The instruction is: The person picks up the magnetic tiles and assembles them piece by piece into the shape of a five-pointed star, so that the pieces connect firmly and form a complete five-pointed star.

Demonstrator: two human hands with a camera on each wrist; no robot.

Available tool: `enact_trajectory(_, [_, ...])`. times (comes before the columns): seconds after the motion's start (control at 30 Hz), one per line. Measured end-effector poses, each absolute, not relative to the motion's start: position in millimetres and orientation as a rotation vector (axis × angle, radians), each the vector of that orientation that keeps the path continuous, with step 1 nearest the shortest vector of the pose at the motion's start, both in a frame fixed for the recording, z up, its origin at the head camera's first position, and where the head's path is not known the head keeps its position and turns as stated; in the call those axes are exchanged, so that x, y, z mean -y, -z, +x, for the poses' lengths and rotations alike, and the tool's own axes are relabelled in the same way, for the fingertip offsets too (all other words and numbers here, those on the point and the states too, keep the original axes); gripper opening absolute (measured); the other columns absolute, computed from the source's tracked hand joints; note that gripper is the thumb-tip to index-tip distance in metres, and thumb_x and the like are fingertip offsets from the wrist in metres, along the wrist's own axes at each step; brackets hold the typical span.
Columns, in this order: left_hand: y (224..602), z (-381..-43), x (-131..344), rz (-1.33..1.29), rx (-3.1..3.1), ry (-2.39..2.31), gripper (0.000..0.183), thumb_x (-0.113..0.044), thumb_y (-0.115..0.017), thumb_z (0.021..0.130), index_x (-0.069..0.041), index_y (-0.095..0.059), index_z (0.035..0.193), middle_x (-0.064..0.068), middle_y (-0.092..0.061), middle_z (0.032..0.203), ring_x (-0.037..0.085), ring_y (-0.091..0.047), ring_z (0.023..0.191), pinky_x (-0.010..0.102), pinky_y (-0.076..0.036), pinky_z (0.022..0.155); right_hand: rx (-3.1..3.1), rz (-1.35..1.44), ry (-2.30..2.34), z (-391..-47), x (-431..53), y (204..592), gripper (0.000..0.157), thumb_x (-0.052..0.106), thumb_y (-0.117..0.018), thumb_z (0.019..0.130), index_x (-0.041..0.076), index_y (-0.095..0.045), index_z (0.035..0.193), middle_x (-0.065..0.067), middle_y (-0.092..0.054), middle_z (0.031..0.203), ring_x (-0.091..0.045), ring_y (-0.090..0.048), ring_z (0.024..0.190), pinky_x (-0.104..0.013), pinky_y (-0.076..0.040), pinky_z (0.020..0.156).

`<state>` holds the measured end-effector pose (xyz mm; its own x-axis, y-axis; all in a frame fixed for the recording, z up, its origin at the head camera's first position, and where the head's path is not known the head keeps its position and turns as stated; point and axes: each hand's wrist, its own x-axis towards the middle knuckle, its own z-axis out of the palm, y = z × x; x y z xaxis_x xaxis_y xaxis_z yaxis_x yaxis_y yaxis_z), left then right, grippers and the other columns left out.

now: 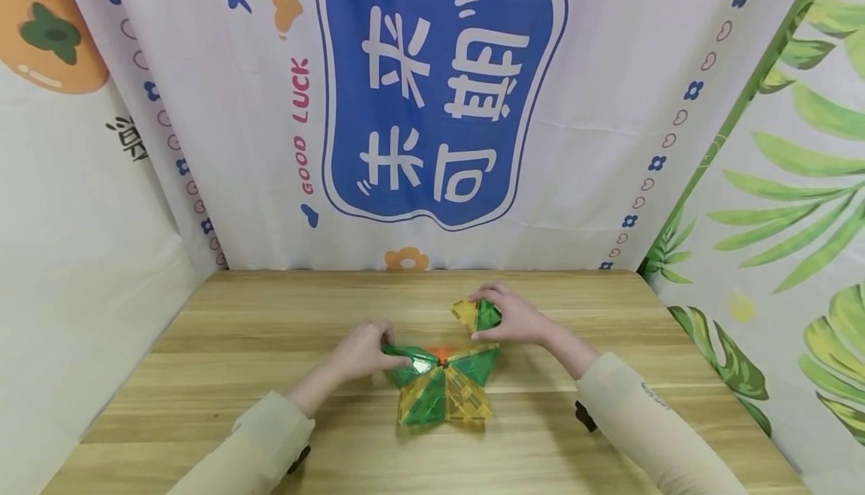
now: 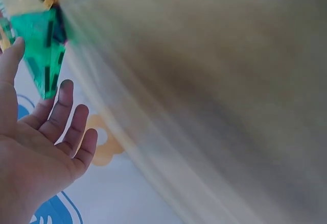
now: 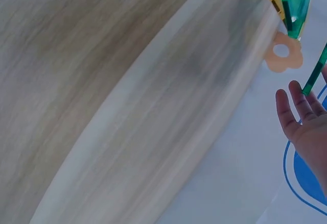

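A star-like build of see-through magnetic tiles (image 1: 424, 406), in green, yellow and orange, stands on the wooden table. My left hand (image 1: 363, 348) pinches the green tile (image 1: 405, 358) at its left side. In the left wrist view, the thumb lies on the near face of the green tile (image 2: 38, 50) and the fingers are behind its tip. Above the build's right side, my right hand (image 1: 508, 316) holds a joined pair of tiles, one yellow (image 1: 465, 313) and one green (image 1: 486, 316), apart from the build. Only a thin green edge (image 3: 316, 71) of that pair shows in the right wrist view.
The wooden table (image 1: 270, 307) ends at a white printed cloth (image 1: 263, 232) behind it. Patterned cloths hang on both sides, with leaves (image 1: 797, 209) on the right one. A dark band (image 1: 585, 415) sits under the right forearm.
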<state>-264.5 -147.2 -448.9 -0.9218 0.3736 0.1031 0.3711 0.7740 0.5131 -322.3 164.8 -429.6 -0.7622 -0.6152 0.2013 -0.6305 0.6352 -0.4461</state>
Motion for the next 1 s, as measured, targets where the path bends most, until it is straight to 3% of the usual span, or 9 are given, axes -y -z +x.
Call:
enact_trajectory(0.2, [438, -277, 145, 0.591, -2.880, -0.970, 0.048, -0.037, -0.077, 0.077, -0.001, -0.063, 0.106, 0.002, -0.062, 0.086, 0.013, -0.057, 0.078, 0.030, -0.050, 0.071, 2.747, 1.156, -0.846, -321, -152, 428, 0.063, 0.044, -0.083, 0.066, 0.014, -0.055, 0.115, -0.014, -0.042, 0.139, -0.033, -0.042, 0.128, -0.050, -0.036, 0.105])
enact_trajectory(0.4, [431, -284, 136, 0.619, -2.816, -1.071, 0.042, -0.030, -0.072, 0.083, -0.004, -0.061, 0.115, -0.002, -0.064, 0.092, 0.020, -0.060, 0.092, 0.037, -0.050, 0.081, 2.718, 1.222, -0.914, -323, -144, 432, 0.059, 0.037, -0.086, 0.064, 0.016, -0.053, 0.107, -0.010, -0.042, 0.140, -0.030, -0.041, 0.129, -0.047, -0.035, 0.106])
enact_trajectory(0.57, [430, -287, 126, 0.733, -2.780, -1.144, 0.041, -0.028, -0.071, 0.085, -0.004, -0.061, 0.117, -0.001, -0.066, 0.093, 0.023, -0.061, 0.094, 0.040, -0.049, 0.083, 2.696, 1.299, -0.913, -323, -136, 435, 0.059, 0.041, -0.085, 0.065, 0.016, -0.052, 0.108, -0.010, -0.041, 0.141, -0.029, -0.041, 0.129, -0.047, -0.037, 0.104])
enact_trajectory(0.77, [434, -290, 115, 0.711, -2.710, -1.267, 0.043, -0.032, -0.070, 0.085, -0.006, -0.061, 0.117, 0.001, -0.066, 0.092, 0.015, -0.061, 0.085, 0.030, -0.052, 0.073, 2.651, 1.397, -0.922, -321, -129, 436, 0.062, 0.042, -0.085, 0.065, 0.013, -0.052, 0.109, -0.015, -0.042, 0.140, -0.029, -0.039, 0.130, -0.049, -0.036, 0.105])
enact_trajectory(1.0, [437, -290, 108, 0.610, -2.635, -1.424, 0.032, -0.017, -0.067, 0.088, 0.001, -0.061, 0.114, 0.006, -0.067, 0.083, 0.019, -0.062, 0.073, 0.028, -0.051, 0.061, 2.671, 1.415, -0.946, -319, -124, 437, 0.065, 0.036, -0.086, 0.066, 0.014, -0.050, 0.115, -0.011, -0.035, 0.142, -0.029, -0.034, 0.133, -0.049, -0.036, 0.106])
